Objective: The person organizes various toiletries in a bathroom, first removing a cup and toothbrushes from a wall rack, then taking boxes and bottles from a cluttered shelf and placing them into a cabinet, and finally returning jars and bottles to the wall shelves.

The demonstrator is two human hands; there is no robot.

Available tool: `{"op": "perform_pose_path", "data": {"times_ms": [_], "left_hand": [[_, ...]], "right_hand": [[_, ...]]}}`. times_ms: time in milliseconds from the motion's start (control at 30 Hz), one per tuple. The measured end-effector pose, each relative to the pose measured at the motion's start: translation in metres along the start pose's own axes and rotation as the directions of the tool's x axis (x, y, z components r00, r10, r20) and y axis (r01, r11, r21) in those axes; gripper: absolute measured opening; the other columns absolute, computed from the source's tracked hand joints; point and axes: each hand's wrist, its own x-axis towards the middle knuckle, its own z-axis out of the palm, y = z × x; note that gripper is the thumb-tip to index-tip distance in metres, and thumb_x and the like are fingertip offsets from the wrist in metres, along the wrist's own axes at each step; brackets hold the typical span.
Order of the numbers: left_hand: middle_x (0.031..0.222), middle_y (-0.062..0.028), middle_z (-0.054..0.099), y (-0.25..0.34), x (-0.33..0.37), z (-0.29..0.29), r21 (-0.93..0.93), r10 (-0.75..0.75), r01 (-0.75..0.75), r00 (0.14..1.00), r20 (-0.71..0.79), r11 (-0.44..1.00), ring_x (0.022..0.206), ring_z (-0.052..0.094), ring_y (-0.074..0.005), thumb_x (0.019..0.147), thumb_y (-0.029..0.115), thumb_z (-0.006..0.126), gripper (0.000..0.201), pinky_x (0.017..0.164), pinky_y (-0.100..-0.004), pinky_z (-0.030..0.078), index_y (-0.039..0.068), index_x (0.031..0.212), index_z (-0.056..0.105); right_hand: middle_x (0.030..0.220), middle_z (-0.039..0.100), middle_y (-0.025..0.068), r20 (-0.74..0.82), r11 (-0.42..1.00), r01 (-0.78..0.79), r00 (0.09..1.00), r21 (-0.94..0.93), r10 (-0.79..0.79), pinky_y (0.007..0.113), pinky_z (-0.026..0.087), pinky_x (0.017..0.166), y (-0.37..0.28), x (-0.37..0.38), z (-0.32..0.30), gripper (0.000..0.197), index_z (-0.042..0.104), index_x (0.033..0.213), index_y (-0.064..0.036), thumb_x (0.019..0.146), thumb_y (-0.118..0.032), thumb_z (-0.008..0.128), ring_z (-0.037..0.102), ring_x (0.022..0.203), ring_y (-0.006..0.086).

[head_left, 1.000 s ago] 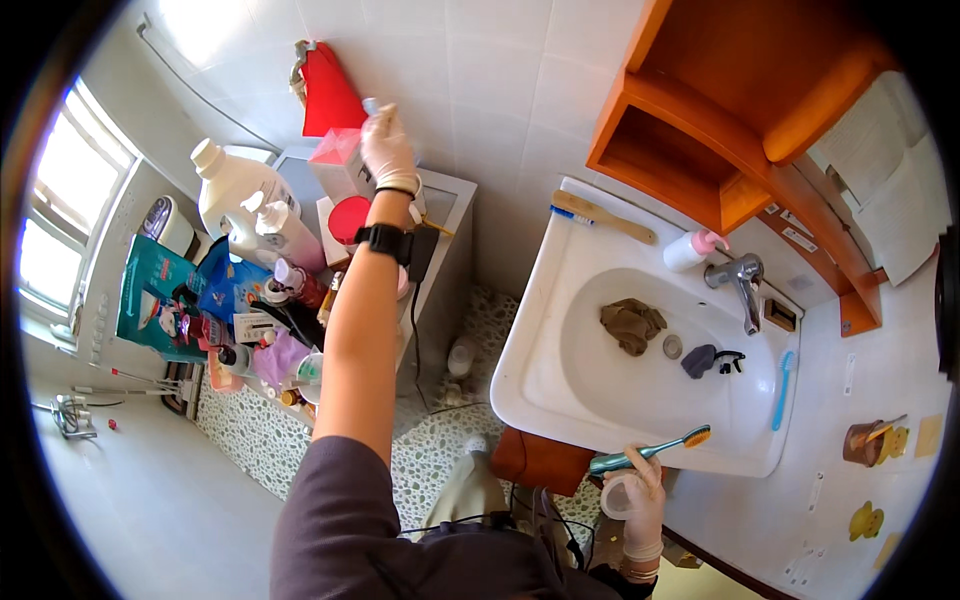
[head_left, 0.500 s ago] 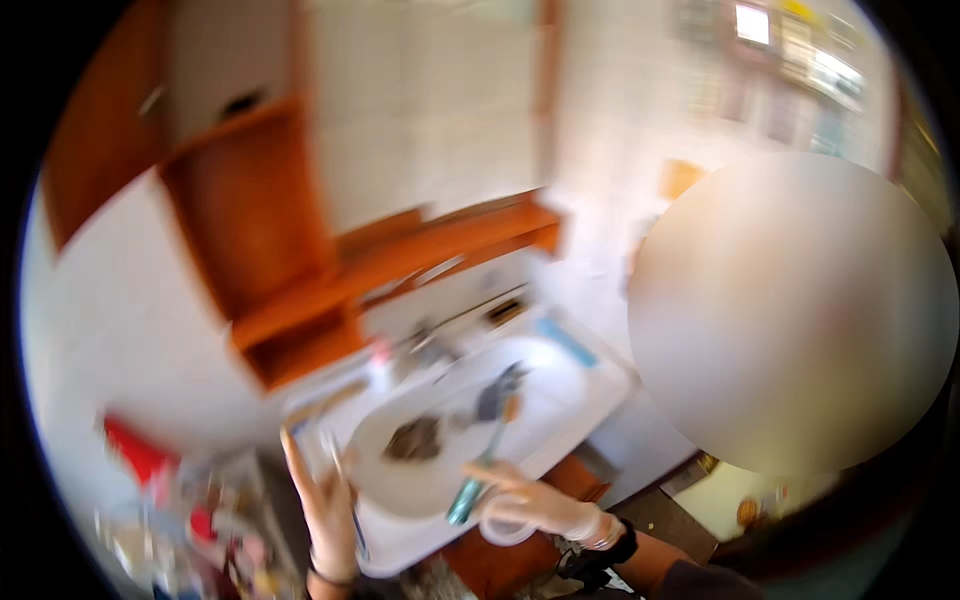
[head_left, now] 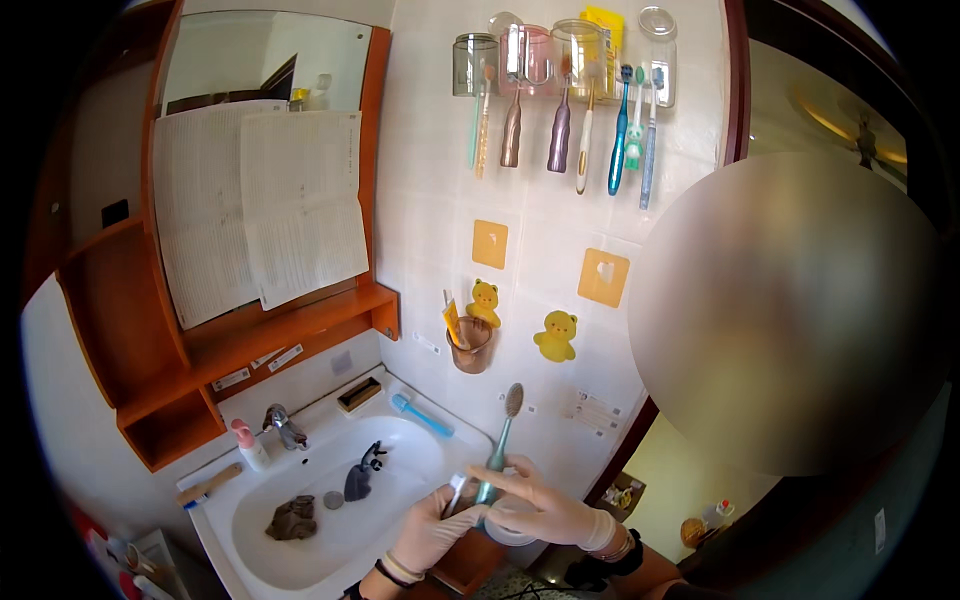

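My right hand (head_left: 535, 500), in a pale glove, is closed round the green handle of a brush (head_left: 505, 430). Its oval, grey-brown bristled head points up. Beneath that hand is a round white cup (head_left: 510, 530), partly covered by the fingers. My gloved left hand (head_left: 430, 530) is close beside it, gripping what looks like a toothbrush (head_left: 458, 482); only a short white end shows. Both hands are at the front right of the white sink (head_left: 400, 545). In the basin lie a brown wet cloth (head_left: 292, 518) and a dark grey item (head_left: 360, 482).
A soap bottle (head_left: 250, 447), a tap (head_left: 285, 428), a wooden brush (head_left: 212, 484) and a blue brush (head_left: 422, 414) line the sink's rim. Toothbrushes and cups (head_left: 525, 55) hang on the wall. An orange-brown shelf (head_left: 290, 330) juts out below the mirror.
My view has turned up and to the right. The left hand, raised apart with fingers stretched, has come in against the right one. The green brush now stands head up.
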Motion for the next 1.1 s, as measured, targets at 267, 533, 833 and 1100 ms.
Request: {"op": "perform_pose_path", "data": {"times_ms": [267, 533, 833, 1100], "left_hand": [[0.092, 0.0034, 0.054, -0.032, 0.077, 0.042, 0.007, 0.294, -0.300, 0.941, 0.165, 0.954, 0.082, 0.046, -0.0051, 0.099, 0.018, 0.051, 0.033, 0.075, -0.0201, 0.042, 0.002, 0.127, 0.051], [0.081, 0.0073, 0.045, -0.012, 0.154, 0.052, -0.058, 0.461, -0.459, 0.865, 0.200, 0.887, 0.069, 0.035, -0.0023, 0.100, 0.030, 0.048, 0.028, 0.061, -0.0167, 0.032, 0.005, 0.111, 0.054], [0.081, 0.0034, 0.053, 0.048, 0.224, 0.054, -0.010, 0.727, -0.729, 0.683, -0.070, 0.684, 0.071, 0.045, -0.0045, 0.092, 0.015, 0.059, 0.026, 0.064, -0.0216, 0.042, 0.000, 0.114, 0.059], [0.079, 0.0004, 0.057, 0.157, 0.279, 0.072, 0.080, 0.841, -0.839, 0.528, -0.117, 0.538, 0.073, 0.048, -0.0062, 0.093, 0.019, 0.057, 0.025, 0.069, -0.0228, 0.043, -0.004, 0.105, 0.061]], "right_hand": [[0.124, 0.052, 0.0141, 0.102, 0.995, 0.020, 0.995, -0.094, -0.010, 0.038, 0.035, 0.102, 0.011, 0.007, -0.082, 0.059, 0.042, 0.141, -0.0047, 0.086, -0.012, 0.061, 0.044, 0.117, 0.0299], [0.141, 0.036, 0.0127, 0.154, 0.965, -0.250, 0.959, 0.079, 0.236, 0.032, 0.033, 0.105, 0.049, 0.052, -0.136, 0.059, 0.039, 0.144, -0.0085, 0.089, -0.011, 0.062, 0.041, 0.124, 0.0187], [0.142, 0.037, 0.0129, -0.151, 0.939, -0.255, 0.963, -0.230, 0.224, 0.030, 0.038, 0.099, 0.020, 0.090, -0.171, 0.057, 0.041, 0.141, -0.0021, 0.087, -0.009, 0.057, 0.055, 0.109, 0.0173], [0.139, 0.038, 0.0132, -0.183, 0.925, -0.364, 0.922, -0.106, 0.342, 0.033, 0.039, 0.099, 0.011, 0.030, -0.170, 0.062, 0.037, 0.143, -0.0020, 0.086, -0.011, 0.059, 0.057, 0.104, 0.0179]]}}
